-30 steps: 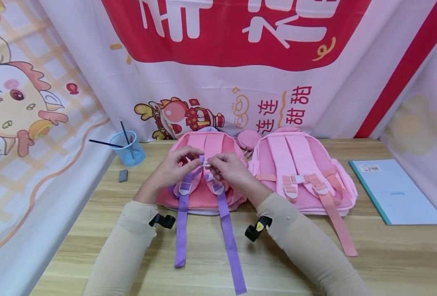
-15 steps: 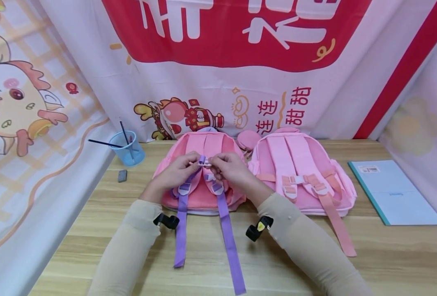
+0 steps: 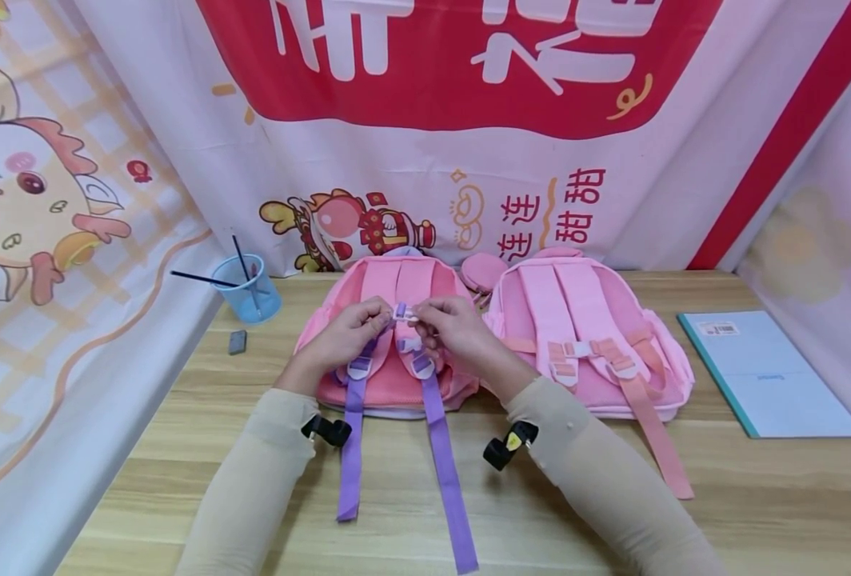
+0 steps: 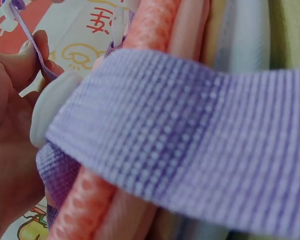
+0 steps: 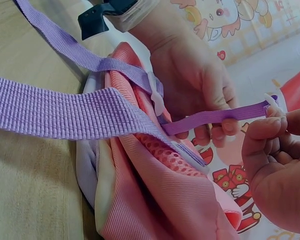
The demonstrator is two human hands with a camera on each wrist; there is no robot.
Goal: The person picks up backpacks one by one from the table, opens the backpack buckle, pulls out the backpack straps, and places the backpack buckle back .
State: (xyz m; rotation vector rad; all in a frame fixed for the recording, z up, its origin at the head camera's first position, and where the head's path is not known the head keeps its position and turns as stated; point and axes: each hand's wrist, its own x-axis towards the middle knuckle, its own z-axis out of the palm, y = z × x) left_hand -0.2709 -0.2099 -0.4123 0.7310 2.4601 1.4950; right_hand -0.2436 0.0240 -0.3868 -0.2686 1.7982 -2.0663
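A pink backpack (image 3: pixel 385 388) with purple straps stands back-side out, in front of both hands. My left hand (image 3: pixel 346 336) pinches a narrow purple chest strap (image 5: pixel 215 116) between thumb and fingers, left of a white buckle (image 3: pixel 405 315). At the strap's far end, my right hand (image 5: pixel 285 170) pinches the buckle, partly hidden by its fingertips. In the right wrist view the strap is stretched between the hands. A wide purple webbing strap (image 4: pixel 165 135) fills much of the left wrist view, beside a white slider (image 4: pixel 55 107). Two purple strap tails (image 3: pixel 451 488) hang onto the table.
A second pink backpack (image 3: pixel 526 320) with peach straps stands close on the right, a round pink pouch (image 3: pixel 485 273) between the two. A blue notebook (image 3: pixel 778 376) lies at far right. At left are a blue pen cup (image 3: pixel 256 300) and a grey eraser (image 3: pixel 237 342).
The left hand has lowered its raised fingers and now pinches the strap just left of the buckle. The buckle has turned slightly; the right hand has kept hold, shifting a little right.
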